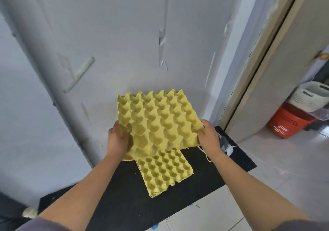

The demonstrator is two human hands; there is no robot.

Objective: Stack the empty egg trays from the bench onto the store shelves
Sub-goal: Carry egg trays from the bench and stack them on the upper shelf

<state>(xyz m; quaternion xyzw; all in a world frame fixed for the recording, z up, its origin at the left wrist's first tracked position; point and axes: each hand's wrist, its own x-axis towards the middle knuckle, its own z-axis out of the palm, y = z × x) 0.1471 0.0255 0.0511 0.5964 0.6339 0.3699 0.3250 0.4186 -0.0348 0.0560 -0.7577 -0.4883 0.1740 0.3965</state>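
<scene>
A yellow paper egg tray (156, 120) hangs in the air in front of a grey wall, cups facing up. My left hand (118, 140) grips its near left edge, thumb on top. My right hand (209, 135) grips its near right corner. Below it a second yellow egg tray (163, 170) lies flat on a black bench (114, 195), partly covered by the held tray. No shelves are in view.
A grey wall (106, 52) with peeling strips rises right behind the bench. A door frame (258, 70) stands at the right. Beyond it sit a white basket (309, 95) on a red basket (288, 122). White tiled floor (267, 159) lies right of the bench.
</scene>
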